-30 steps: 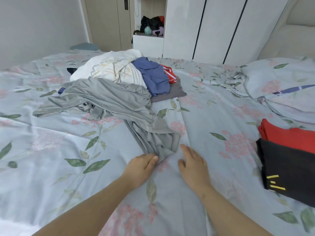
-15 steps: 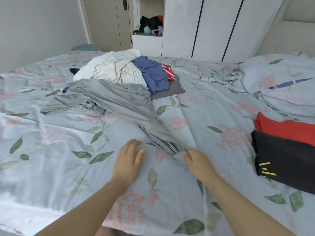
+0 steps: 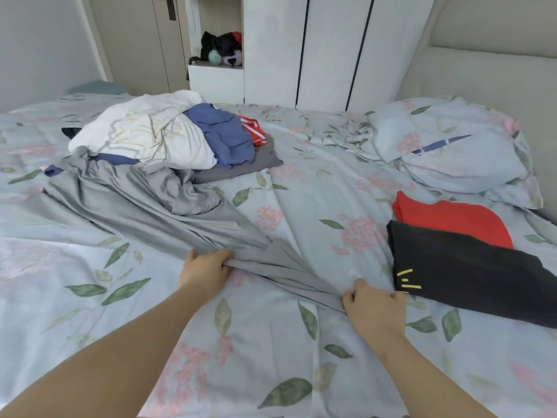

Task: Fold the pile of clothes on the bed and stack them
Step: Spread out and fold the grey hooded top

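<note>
The hem of the thin light-grey garment (image 3: 144, 206) runs in a slanted line from the left hand (image 3: 205, 273) to the right hand (image 3: 373, 312). The rest of the cloth spreads, wrinkled, toward ten o'clock. There it reaches the loose pile of white, blue and red clothes (image 3: 156, 137). Toward six o'clock from the hem, the pale blue flowered bed sheet (image 3: 241, 357) lies bare. At three o'clock the room is narrower: the folded black garment with yellow marks (image 3: 467, 276) has its near corner just beside the right hand (whether they touch, I cannot tell). It lies partly over a folded red garment (image 3: 452, 218).

Both forearms reach forward, low over the sheet. The left hand has its fingers curled together around a bunched fold of the grey hem. The right hand, with knuckles up, pinches the other end of the hem with bent fingers.
</note>
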